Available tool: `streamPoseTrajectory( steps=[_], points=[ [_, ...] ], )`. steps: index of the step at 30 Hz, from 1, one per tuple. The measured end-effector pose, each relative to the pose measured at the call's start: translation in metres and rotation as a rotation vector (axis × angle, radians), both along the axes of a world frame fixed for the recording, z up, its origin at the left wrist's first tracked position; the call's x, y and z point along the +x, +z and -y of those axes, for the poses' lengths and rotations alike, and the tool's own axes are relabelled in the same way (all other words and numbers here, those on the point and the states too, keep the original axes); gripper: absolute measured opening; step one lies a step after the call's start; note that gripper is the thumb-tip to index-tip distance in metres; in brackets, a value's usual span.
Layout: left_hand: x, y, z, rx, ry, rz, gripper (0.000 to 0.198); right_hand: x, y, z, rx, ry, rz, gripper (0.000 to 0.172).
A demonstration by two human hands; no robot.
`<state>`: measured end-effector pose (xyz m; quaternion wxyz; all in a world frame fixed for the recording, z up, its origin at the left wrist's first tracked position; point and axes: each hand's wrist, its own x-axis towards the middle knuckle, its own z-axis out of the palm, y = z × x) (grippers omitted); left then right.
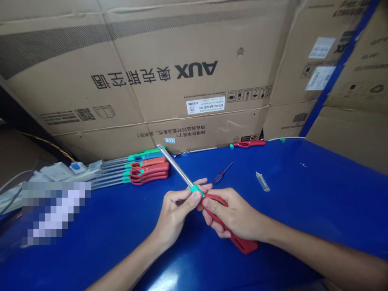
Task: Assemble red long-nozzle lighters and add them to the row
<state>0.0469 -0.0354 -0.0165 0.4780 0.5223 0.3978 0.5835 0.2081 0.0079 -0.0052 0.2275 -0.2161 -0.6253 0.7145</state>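
Both hands hold one long-necked lighter [247, 245] above the blue table, its metal tube pointing up and to the left. My left hand [178, 206] pinches the green collar where the tube meets the red body. Wrapped round the red handle is my right hand [233, 212], with its thumb near the collar. Part of the handle and the trigger area are hidden by the fingers. Beyond the hands lie a small purple-handled screwdriver [218, 178] and a clear plastic tank-like piece [262, 182].
Several finished-looking lighters [150, 171] in red, orange, blue and green are stacked at the left. A red lighter body [250, 144] and a thin metal rod [203, 150] lie along the cardboard wall [145, 48]. A power strip [57, 171] with plugs sits far left.
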Motion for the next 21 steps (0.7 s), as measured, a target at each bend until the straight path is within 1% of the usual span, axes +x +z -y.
streamPoseTrajectory(
  steps=[3, 7, 9, 11, 14, 18, 20, 21],
  points=[
    [0.000, -0.003, -0.001, 0.025, 0.018, -0.028, 0.023, 0.000, 0.000, 0.002, 0.213, -0.097, 0.080, 0.040],
    [0.005, -0.004, -0.002, 0.011, 0.056, 0.008, 0.017, -0.001, 0.001, 0.003, 0.559, -0.223, 0.193, 0.031],
    [0.008, -0.004, -0.002, -0.007, 0.082, 0.027, 0.016, 0.000, 0.002, 0.004, 0.696, -0.271, 0.223, 0.025],
    [0.010, -0.005, -0.002, -0.022, 0.095, 0.035, 0.016, 0.000, 0.000, 0.004, 0.801, -0.309, 0.243, 0.021],
    [0.013, -0.008, -0.003, -0.031, 0.090, 0.033, 0.017, -0.002, -0.007, 0.005, 0.930, -0.351, 0.313, 0.017],
    [0.012, -0.012, -0.005, -0.028, 0.080, 0.022, 0.019, -0.004, -0.017, 0.004, 1.121, -0.386, 0.502, 0.027],
    [0.009, -0.011, -0.005, -0.047, 0.049, 0.013, 0.020, -0.004, -0.018, 0.003, 1.173, -0.380, 0.545, 0.030],
    [0.007, -0.009, -0.006, -0.060, 0.028, 0.009, 0.020, -0.004, -0.017, 0.003, 1.172, -0.372, 0.539, 0.030]
  ],
)
